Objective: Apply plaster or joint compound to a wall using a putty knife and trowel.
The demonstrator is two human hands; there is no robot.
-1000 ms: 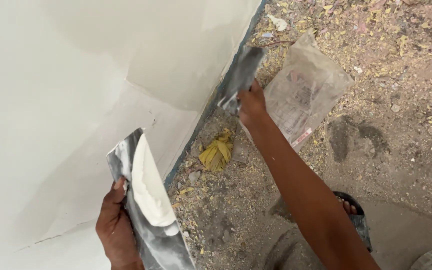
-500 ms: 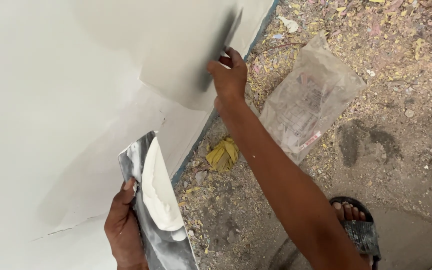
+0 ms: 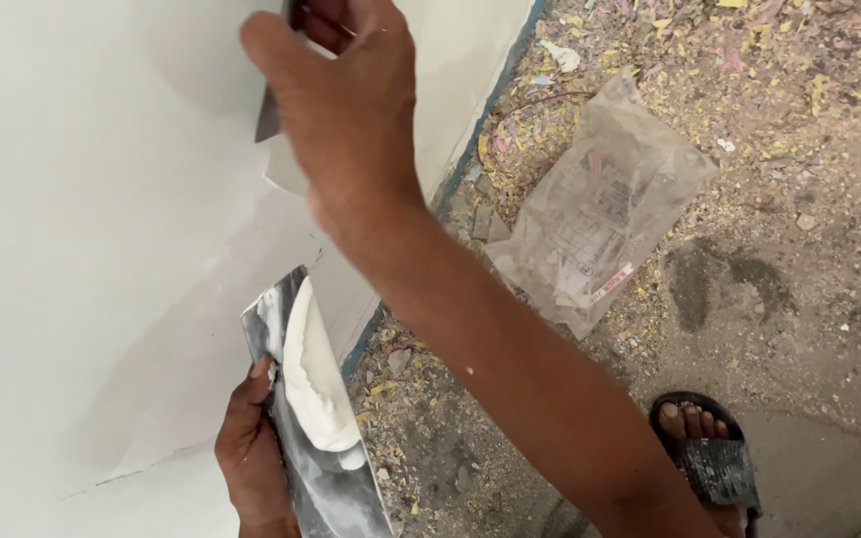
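Observation:
My left hand (image 3: 251,458) grips a metal plate (image 3: 313,478) low at the wall, loaded with a lump of white putty (image 3: 316,384). My right hand (image 3: 346,95) is raised near the top of the view and holds a metal putty knife (image 3: 269,115) flat against the white wall (image 3: 82,219). Only a sliver of the blade shows beside my fingers. A darker, wetter patch of fresh putty covers the wall around the blade.
A crumpled clear plastic bag (image 3: 600,214) lies on the dusty ground (image 3: 799,199) strewn with yellow and pink debris. My foot in a black sandal (image 3: 710,458) stands at lower right. A blue strip (image 3: 480,120) runs along the wall's base.
My right hand has swept the knife up the wall, from near the base to high in the view and closer to the camera. The left hand with the plate barely moved.

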